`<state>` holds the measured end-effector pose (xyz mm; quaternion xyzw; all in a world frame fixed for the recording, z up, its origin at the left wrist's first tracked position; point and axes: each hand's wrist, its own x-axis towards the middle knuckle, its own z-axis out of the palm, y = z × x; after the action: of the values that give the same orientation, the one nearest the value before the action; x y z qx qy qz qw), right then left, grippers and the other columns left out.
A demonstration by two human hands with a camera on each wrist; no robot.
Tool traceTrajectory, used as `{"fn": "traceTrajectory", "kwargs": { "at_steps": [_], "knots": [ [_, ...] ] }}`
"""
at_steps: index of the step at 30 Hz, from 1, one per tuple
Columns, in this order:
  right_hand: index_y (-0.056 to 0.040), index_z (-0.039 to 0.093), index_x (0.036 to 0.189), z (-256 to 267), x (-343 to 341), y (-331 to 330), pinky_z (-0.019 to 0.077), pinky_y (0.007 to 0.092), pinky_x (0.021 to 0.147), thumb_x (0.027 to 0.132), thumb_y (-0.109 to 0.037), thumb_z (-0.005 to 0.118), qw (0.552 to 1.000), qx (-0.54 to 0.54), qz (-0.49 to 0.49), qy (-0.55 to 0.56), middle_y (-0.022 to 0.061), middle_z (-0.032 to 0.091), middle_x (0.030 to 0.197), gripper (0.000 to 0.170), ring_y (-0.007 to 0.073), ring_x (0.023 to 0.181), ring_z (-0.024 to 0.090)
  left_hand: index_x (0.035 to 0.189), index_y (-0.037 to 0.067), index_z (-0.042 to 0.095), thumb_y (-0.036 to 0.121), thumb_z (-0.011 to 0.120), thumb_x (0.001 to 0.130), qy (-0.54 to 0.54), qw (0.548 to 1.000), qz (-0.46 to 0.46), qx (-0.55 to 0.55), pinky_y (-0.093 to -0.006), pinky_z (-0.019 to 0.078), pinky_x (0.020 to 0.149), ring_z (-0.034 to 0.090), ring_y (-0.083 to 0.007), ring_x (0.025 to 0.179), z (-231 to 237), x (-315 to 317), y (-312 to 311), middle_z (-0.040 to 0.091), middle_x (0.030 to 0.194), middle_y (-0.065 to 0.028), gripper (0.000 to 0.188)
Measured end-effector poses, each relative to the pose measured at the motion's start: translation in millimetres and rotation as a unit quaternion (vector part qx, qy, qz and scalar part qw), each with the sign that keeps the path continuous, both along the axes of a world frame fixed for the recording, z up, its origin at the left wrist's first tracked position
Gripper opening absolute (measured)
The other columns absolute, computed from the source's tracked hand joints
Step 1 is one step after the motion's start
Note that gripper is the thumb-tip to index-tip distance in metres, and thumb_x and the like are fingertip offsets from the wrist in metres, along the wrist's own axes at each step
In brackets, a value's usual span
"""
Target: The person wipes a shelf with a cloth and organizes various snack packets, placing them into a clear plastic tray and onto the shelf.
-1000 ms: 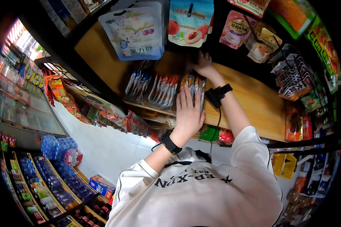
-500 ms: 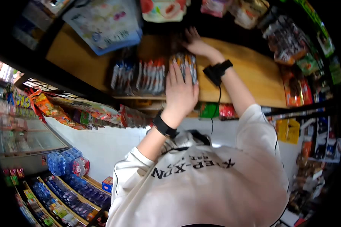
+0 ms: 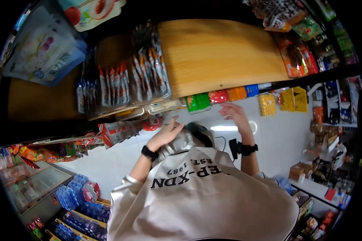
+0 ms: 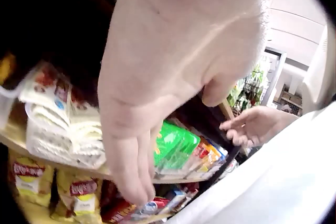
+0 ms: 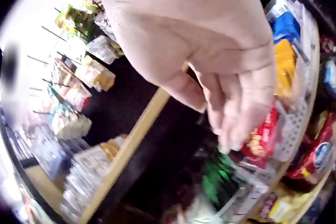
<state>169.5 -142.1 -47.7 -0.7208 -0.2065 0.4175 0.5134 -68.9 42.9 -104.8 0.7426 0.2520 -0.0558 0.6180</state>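
Both hands are off the wooden shelf (image 3: 217,52) and hold nothing. My left hand (image 3: 165,134) is in front of the shelf edge, close to the chest, with relaxed fingers. In the left wrist view its fingers hang down near green packets (image 4: 176,145) on a lower shelf. My right hand (image 3: 236,116) is raised to the right, loosely bent, below red packets (image 3: 218,96). On the wooden shelf, snack packets stand upright in rows: orange-topped ones (image 3: 151,76), red-topped ones (image 3: 113,86) and blue-topped ones (image 3: 87,96).
Large candy pouches (image 3: 48,48) hang over the shelf's left end. Red packages (image 3: 295,58) stand at its right end. Yellow bags (image 4: 79,195) sit on a lower level. Bottle packs (image 3: 76,190) stand on the floor side, lower left.
Both hands have left the shelf and drawn back toward the body; the left was resting on the orange-topped packets, the right reaching behind them. The head view has shifted, showing the shelf's right part.
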Motion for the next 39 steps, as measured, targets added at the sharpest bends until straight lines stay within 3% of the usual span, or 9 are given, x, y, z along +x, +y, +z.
{"fn": "traceTrajectory", "kwargs": {
  "at_steps": [2,7,11,14,18,22,32,36,39],
  "knots": [
    [0.0008,0.056,0.110,-38,-9,-7,0.0475,0.0260,0.065,0.086,-0.022,0.047,1.000,-0.017,-0.011,0.010,0.0096,0.063,0.092,0.034,0.0155,0.078,0.059,0.137,-0.010,0.002,0.055,0.038,0.088,0.150,0.980,-0.131,-0.009,-0.0304,0.0433,0.086,0.054,-0.0235,0.104,-16,24,2,0.050,0.116,-0.0241,0.089],
    [0.0003,0.050,0.117,-67,-11,23,0.0477,0.0263,0.069,0.089,-0.024,0.046,0.995,-0.076,0.033,0.063,0.0082,0.061,0.103,0.037,0.0172,0.084,0.060,0.137,0.000,0.004,0.037,0.042,0.090,-0.003,0.980,0.065,-0.190,-0.0357,0.0457,0.083,0.056,-0.0294,0.098,-43,67,-15,0.046,0.117,-0.0231,0.071],
    [0.0001,0.054,0.107,-85,10,32,0.0467,0.0263,0.067,0.087,-0.021,0.049,0.957,-0.043,0.060,0.282,0.0112,0.062,0.102,0.029,0.0188,0.084,0.060,0.139,0.007,0.009,0.023,0.039,0.088,-0.018,0.944,0.234,-0.230,-0.0369,0.0485,0.075,0.058,-0.0262,0.086,-62,83,-31,0.048,0.115,-0.0199,0.062],
    [0.0003,0.056,0.102,-92,19,34,0.0455,0.0258,0.064,0.086,-0.018,0.051,0.934,-0.016,0.094,0.344,0.0126,0.062,0.099,0.025,0.0178,0.080,0.061,0.141,0.015,-0.003,0.017,0.035,0.088,-0.071,0.925,0.258,-0.271,-0.0402,0.0481,0.082,0.059,-0.0329,0.090,-73,86,-39,0.049,0.110,-0.0235,0.065],
    [-0.0021,0.053,0.098,-90,21,21,0.0448,0.0245,0.062,0.084,-0.019,0.056,0.928,-0.028,0.202,0.311,0.0103,0.062,0.097,0.022,0.0161,0.081,0.061,0.142,0.018,-0.003,0.013,0.031,0.087,-0.116,0.910,0.269,-0.294,-0.0396,0.0487,0.083,0.060,-0.0303,0.088,-45,64,-64,0.049,0.109,-0.0215,0.065],
    [-0.0019,0.041,0.120,-45,10,3,0.0430,0.0229,0.062,0.081,-0.019,0.063,0.896,-0.078,0.308,0.310,0.0103,0.058,0.106,0.048,0.0148,0.082,0.059,0.143,0.013,0.004,0.007,0.032,0.084,-0.083,0.924,0.268,-0.259,-0.0361,0.0482,0.081,0.057,-0.0228,0.087,-4,17,-98,0.040,0.128,-0.0135,0.066],
    [-0.0062,0.027,0.137,-37,-22,-9,0.0464,0.0248,0.068,0.089,-0.028,0.054,0.780,-0.070,0.530,0.325,0.0065,0.050,0.121,0.059,0.0165,0.092,0.059,0.140,0.004,0.022,-0.001,0.041,0.077,0.039,0.909,0.338,-0.242,-0.0276,0.0474,0.076,0.061,-0.0203,0.078,109,-107,-205,0.060,0.089,-0.0141,0.067],
    [-0.0138,-0.004,0.143,-19,-38,-26,0.0459,0.0296,0.082,0.090,-0.027,0.055,0.720,0.058,0.607,0.332,0.0111,0.039,0.133,0.080,0.0196,0.112,0.049,0.140,0.002,0.023,-0.001,0.039,0.074,0.034,0.917,0.336,-0.211,-0.0274,0.0461,0.077,0.059,-0.0192,0.077,142,-134,-221,0.059,0.088,-0.0125,0.068],
    [-0.0221,-0.009,0.142,31,-30,-44,0.0436,0.0326,0.090,0.090,-0.019,0.054,0.719,0.132,0.617,0.293,0.0146,0.028,0.141,0.081,0.0233,0.118,0.044,0.140,0.002,0.023,-0.001,0.040,0.071,-0.005,0.925,0.321,-0.203,-0.0248,0.0437,0.076,0.060,-0.0187,0.078,166,-142,-222,0.057,0.090,-0.0106,0.071]
  ]
}}
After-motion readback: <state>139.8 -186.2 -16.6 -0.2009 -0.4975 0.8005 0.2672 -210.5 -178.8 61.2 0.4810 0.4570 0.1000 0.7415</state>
